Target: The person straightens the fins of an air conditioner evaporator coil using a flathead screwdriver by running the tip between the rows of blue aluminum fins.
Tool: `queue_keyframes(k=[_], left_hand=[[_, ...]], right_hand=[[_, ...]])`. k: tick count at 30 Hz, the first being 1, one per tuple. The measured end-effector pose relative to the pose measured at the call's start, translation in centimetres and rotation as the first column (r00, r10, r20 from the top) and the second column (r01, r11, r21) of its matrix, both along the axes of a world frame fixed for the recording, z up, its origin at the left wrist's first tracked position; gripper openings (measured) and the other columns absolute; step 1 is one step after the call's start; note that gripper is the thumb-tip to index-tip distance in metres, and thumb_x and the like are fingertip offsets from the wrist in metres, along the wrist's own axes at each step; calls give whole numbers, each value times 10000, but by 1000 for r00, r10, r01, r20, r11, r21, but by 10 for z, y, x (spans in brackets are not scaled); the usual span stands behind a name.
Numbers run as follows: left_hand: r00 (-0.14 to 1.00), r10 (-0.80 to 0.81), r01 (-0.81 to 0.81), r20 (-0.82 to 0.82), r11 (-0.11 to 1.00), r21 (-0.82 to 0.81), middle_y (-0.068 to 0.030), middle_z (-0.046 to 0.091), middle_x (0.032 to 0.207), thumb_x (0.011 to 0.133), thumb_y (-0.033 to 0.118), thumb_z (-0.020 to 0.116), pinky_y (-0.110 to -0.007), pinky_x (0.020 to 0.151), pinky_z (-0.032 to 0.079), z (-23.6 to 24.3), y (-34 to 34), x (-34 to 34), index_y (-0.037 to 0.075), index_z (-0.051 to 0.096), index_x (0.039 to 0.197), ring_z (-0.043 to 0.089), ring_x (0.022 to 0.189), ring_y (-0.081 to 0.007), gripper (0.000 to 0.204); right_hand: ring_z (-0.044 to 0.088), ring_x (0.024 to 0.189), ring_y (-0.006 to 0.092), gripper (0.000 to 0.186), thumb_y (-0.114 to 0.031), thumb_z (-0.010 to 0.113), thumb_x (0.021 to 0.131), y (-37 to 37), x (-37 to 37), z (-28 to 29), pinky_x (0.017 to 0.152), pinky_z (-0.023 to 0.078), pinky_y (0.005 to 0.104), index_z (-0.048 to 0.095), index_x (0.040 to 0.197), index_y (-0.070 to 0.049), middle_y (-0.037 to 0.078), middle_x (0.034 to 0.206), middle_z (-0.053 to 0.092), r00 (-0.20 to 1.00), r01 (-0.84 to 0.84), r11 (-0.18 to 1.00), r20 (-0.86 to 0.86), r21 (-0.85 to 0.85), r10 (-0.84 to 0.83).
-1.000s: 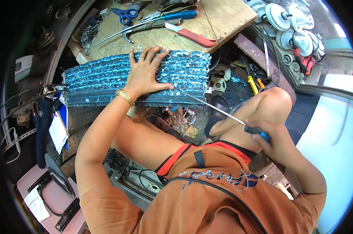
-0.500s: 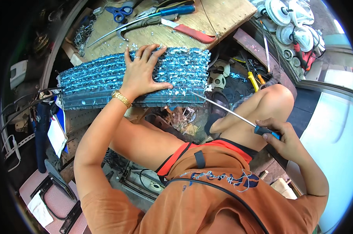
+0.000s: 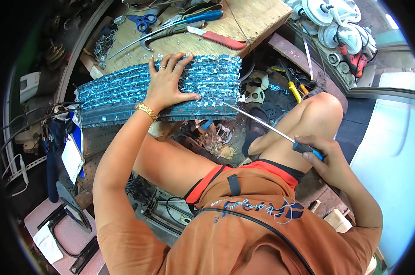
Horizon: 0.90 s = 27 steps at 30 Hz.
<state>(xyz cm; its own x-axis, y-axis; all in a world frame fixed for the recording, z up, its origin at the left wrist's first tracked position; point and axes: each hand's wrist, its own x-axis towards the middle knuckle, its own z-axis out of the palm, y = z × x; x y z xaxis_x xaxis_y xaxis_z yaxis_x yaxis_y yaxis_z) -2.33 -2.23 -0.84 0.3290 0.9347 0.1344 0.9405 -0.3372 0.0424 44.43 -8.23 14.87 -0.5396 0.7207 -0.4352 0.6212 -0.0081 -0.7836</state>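
A long blue finned metal core [image 3: 115,85], ragged with silvery flakes, lies along the front of the plywood bench. My left hand [image 3: 168,85] rests on it with fingers spread, the thumb reaching right along the lower rows. In my right hand [image 3: 317,153] is a long screwdriver [image 3: 267,124] with a black and blue handle; its tip touches or is very near the core's lower right part, just right of my left thumb.
On the plywood bench [image 3: 244,23] lie blue scissors [image 3: 142,21], a red-handled knife [image 3: 219,39] and a blue screwdriver [image 3: 203,16]. White plastic parts [image 3: 335,27] sit upper right. Scrap and tools [image 3: 216,137] fill the floor between my legs. A pink chair [image 3: 56,238] stands lower left.
My right hand shifted slightly right, then back a little, with the screwdriver tip staying by the lower rows. My left hand stays spread on the core; the view has shifted slightly.
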Motion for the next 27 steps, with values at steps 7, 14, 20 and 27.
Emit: queue_keyframes(k=[7,14,20,27], left_hand=[[1000,18,-17,23,999,-43,-93,494,1600,622,890,776,-726,1244,122,-1,-5,6,243,444,1644,435,1506,-334,1254],[999,13,-12,48,1000,-23,-78,518,1574,597,898,775,-733,1235,150,-1,-2,4,253,479,1617,456,1488,-314,1243],[1000,20,-19,21,998,-52,-78,506,1591,595,897,777,-698,1258,122,3,1,2,232,474,1626,440,1504,-318,1264],[999,3,-2,45,1000,-29,-77,516,1572,596,900,774,-758,1221,148,1,0,5,261,472,1623,451,1485,-314,1247]], right_hand=[[752,1184,310,407,24,696,961,5,-10,-9,990,577,385,698,1365,-22,182,1300,759,999,-28,999,36,-23,29],[767,1071,314,392,19,703,947,21,-22,-2,937,582,376,697,1337,-17,177,1269,769,988,-72,996,137,-48,78],[755,988,238,432,41,686,939,21,3,9,899,574,365,695,1368,-8,170,1232,782,998,-11,999,65,-35,13],[774,1053,308,421,35,690,935,23,5,9,936,585,393,698,1354,-9,172,1229,781,995,-5,997,101,-72,12]])
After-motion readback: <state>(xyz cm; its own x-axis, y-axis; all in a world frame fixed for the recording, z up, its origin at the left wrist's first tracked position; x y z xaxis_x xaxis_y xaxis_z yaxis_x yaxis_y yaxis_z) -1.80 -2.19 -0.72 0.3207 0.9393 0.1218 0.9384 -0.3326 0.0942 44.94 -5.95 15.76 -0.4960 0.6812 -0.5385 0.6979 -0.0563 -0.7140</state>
